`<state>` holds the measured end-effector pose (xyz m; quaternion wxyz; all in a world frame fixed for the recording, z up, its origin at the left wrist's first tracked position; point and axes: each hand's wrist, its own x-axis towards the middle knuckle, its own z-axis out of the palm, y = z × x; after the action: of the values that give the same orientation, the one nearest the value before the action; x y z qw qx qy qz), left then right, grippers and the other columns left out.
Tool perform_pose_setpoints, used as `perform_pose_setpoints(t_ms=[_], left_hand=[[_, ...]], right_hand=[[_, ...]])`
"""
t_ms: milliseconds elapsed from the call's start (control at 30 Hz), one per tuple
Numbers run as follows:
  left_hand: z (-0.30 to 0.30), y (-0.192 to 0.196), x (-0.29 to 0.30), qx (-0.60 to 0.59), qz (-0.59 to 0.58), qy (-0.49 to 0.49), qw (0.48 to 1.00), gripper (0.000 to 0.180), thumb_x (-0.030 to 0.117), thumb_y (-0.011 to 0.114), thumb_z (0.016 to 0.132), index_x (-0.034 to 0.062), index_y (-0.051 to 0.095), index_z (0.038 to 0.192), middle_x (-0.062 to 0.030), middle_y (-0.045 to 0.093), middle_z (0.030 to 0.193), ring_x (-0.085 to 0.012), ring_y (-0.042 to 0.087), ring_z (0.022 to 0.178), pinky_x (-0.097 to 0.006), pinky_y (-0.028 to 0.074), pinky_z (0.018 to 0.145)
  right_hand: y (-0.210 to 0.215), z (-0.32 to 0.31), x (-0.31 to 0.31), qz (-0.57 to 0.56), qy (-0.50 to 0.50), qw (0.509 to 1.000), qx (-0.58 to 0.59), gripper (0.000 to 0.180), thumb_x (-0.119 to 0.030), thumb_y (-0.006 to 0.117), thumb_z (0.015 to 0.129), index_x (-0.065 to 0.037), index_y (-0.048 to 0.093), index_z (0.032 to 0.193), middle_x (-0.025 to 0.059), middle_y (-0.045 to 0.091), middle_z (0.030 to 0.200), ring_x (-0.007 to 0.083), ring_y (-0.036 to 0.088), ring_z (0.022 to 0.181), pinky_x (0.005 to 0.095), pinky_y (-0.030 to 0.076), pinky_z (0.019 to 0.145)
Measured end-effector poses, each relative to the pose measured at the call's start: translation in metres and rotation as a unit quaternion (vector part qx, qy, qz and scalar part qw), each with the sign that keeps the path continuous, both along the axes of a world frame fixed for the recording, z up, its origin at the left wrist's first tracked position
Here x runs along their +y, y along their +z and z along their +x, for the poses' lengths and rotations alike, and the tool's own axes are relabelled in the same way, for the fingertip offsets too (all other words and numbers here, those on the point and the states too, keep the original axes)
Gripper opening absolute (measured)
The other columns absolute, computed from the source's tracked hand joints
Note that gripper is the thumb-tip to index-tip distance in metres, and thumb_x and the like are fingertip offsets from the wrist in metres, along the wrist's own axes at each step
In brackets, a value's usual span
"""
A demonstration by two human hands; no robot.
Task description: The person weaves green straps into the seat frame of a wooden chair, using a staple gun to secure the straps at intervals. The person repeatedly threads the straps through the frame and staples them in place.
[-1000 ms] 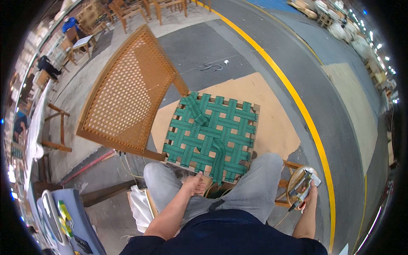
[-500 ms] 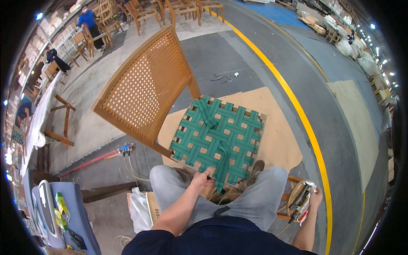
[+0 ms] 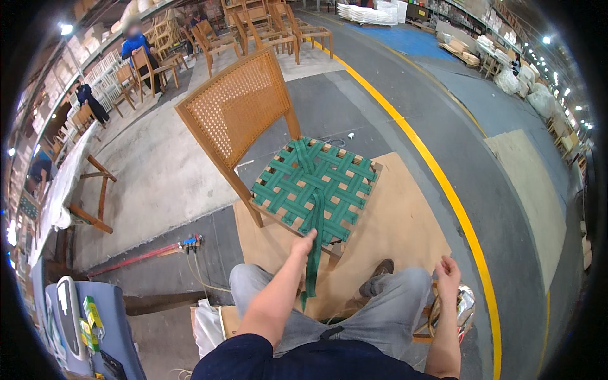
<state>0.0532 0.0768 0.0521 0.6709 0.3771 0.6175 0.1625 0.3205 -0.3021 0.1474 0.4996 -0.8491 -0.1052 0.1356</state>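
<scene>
A wooden chair (image 3: 244,180) with a woven cane back (image 3: 240,107) stands before me. Green webbing straps (image 3: 339,168) are interlaced across its seat frame. One loose strap end (image 3: 312,272) hangs over the front edge toward my lap. My left hand (image 3: 303,246) is closed at that front edge, right beside the hanging strap, with its fingers partly hidden. Off to the right, my right hand (image 3: 448,273) is raised with curled fingers; whatever it may hold is too small to make out. Just below it, a stool with tools (image 3: 461,307) is partly covered by my forearm.
Brown cardboard (image 3: 392,209) lies under the chair. A yellow floor line (image 3: 437,174) curves past on the right. At left are a grey-blue cart (image 3: 117,323), a red hose (image 3: 139,258) and a covered table (image 3: 63,183). Other people and several chairs (image 3: 266,31) are farther back.
The chair has shifted away from me, with my left hand still at its front edge. My right hand has come up and inward from the tools on the stool. The loose strap now hangs lower.
</scene>
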Motion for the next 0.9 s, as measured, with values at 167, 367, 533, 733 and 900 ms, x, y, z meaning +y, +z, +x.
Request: perform_pose_setpoints(t_ms=[167,367,533,733,900], left_hand=[[-0.004,0.008,-0.052,-0.028,0.037,-0.128,0.991,0.025,0.025,0.067,0.105,0.0021,0.071,0.096,-0.0056,0.069,0.083,-0.0183,0.065,0.077,-0.039,0.053,0.072],[-0.054,0.021,-0.197,-0.157,-0.008,-0.417,0.895,0.025,0.024,0.064,0.108,0.0081,0.063,0.088,0.0069,0.057,0.076,-0.0066,0.051,0.068,-0.027,0.044,0.062],[-0.067,0.019,-0.197,-0.135,0.254,-0.490,0.823,0.031,0.023,0.065,0.106,0.0026,0.055,0.085,-0.0024,0.050,0.070,-0.0130,0.047,0.067,-0.037,0.044,0.062],[-0.065,0.008,-0.086,0.024,-0.015,-0.326,0.945,0.068,0.057,0.067,0.100,0.0096,0.058,0.147,-0.0052,0.071,0.112,-0.0163,0.062,0.081,-0.031,0.049,0.064],[0.021,-0.033,-0.002,-0.204,-0.126,0.055,0.969,0.104,0.077,0.062,0.092,0.0137,0.027,0.166,-0.0163,0.044,0.161,-0.0319,0.051,0.140,-0.053,0.054,0.094]], right_hand=[[-0.022,-0.027,0.122,0.106,0.164,0.974,0.118,0.037,-0.020,0.070,0.101,-0.001,0.066,0.133,0.0087,0.072,0.114,0.0150,0.068,0.105,0.0301,0.056,0.087],[-0.055,-0.078,0.265,0.056,0.312,0.821,0.476,0.053,-0.045,0.051,0.112,0.002,0.060,0.134,0.0189,0.069,0.121,0.0298,0.072,0.104,0.0403,0.059,0.084],[-0.078,-0.095,0.344,0.065,0.233,0.771,0.590,0.043,-0.043,0.049,0.113,-0.002,0.061,0.117,0.0128,0.067,0.096,0.0241,0.066,0.080,0.0400,0.053,0.065],[-0.093,-0.104,0.332,-0.011,0.198,0.867,0.457,0.034,-0.038,0.049,0.113,-0.010,0.054,0.094,-0.0021,0.043,0.065,0.0129,0.029,0.047,0.0322,0.027,0.046],[-0.105,-0.124,0.284,0.015,0.232,0.901,0.367,0.036,-0.039,0.049,0.113,-0.009,0.057,0.094,-0.0013,0.047,0.067,0.0136,0.036,0.051,0.0344,0.031,0.047]])
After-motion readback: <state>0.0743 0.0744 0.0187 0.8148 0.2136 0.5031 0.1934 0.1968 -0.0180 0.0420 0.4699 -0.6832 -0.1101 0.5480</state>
